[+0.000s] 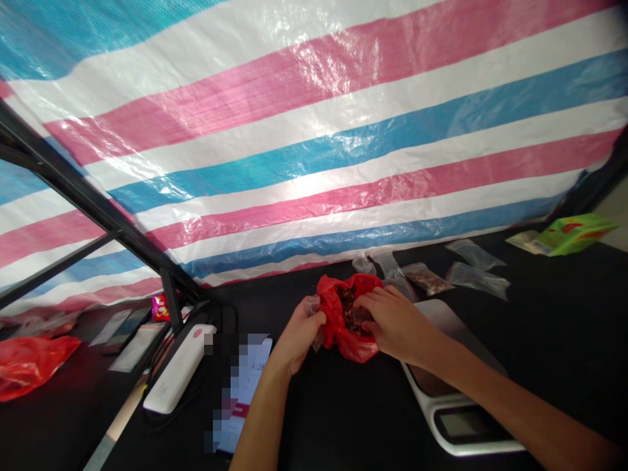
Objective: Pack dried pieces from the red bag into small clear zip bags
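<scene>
A red plastic bag (336,317) stands open on the black table, with small dark brown pieces (349,307) inside it. My left hand (300,330) is closed at the bag's left side, on what looks like a crumpled clear plastic bag (313,304). The fingers of my right hand (395,320) reach over the right rim into the red bag, bent together among the pieces. Something clear shows by those fingertips, but I cannot make out what they hold. Under my right forearm lies a kitchen scale (426,383) with a grey display.
Clear bags (478,281) and a bag of brown pieces (426,279) lie behind the scale. A green package (579,234) is far right. Left are a phone (250,386), a white power strip (179,369), cables, another red bag (36,360) and a black frame (169,291) before striped sheeting.
</scene>
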Tool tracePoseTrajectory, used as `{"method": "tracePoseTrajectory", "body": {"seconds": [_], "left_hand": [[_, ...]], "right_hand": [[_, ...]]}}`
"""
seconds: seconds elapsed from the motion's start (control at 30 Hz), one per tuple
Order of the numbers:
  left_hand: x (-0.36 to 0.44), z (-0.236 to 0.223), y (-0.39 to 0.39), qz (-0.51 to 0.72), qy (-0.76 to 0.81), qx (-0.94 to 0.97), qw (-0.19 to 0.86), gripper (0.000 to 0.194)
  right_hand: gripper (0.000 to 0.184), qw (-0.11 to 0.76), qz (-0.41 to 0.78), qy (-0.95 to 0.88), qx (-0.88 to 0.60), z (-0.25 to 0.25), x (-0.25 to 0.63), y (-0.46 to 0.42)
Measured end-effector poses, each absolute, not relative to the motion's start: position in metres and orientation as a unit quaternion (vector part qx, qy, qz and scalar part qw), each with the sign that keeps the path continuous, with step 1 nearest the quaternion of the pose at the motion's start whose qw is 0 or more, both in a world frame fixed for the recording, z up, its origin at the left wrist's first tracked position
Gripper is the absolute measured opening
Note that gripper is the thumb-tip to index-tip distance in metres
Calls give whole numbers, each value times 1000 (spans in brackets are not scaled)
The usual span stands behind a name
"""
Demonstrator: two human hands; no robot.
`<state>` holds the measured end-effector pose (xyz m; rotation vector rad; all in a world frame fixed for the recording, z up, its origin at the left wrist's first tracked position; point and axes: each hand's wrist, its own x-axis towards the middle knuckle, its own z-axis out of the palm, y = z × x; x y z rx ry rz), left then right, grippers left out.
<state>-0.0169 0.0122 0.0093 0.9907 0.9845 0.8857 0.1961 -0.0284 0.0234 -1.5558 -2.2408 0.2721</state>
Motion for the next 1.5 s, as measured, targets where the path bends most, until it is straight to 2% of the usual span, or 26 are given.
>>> {"method": "tracePoseTrajectory", "body": {"seconds": [0.13, 0.33, 0.63, 0.87, 0.97, 1.07, 1.13, 1.3, 1.5], "left_hand": [[-18, 11, 11, 376, 414, 465, 686, 23], [-18, 8, 13, 386, 447, 493, 639, 26], [-16, 16, 12, 376, 399, 445, 708, 31], [-16, 15, 13, 376, 407, 446, 703, 23], [-18, 11, 21, 445, 455, 462, 618, 21], [-20, 10, 29, 558, 517, 501, 412, 21], [-21, 12, 31, 600, 515, 528, 310, 21], [-19, 22, 20, 574, 454, 624, 272, 21], [-16, 34, 3, 510, 470, 705, 146, 17]], "right_hand": [[16, 222, 115, -787, -563, 21, 194, -27], [16, 214, 94, -794, -561, 19, 194, -27], [17, 223, 91, -790, -564, 19, 194, -25], [22, 240, 101, -786, -561, 20, 195, -24], [20, 251, 102, -782, -561, 21, 197, -22], [21, 275, 86, -775, -562, 23, 199, -20], [26, 299, 69, -770, -559, 24, 201, -18], [31, 361, 55, -759, -539, 31, 201, -17], [30, 419, 50, -760, -494, 45, 196, -24]]}}
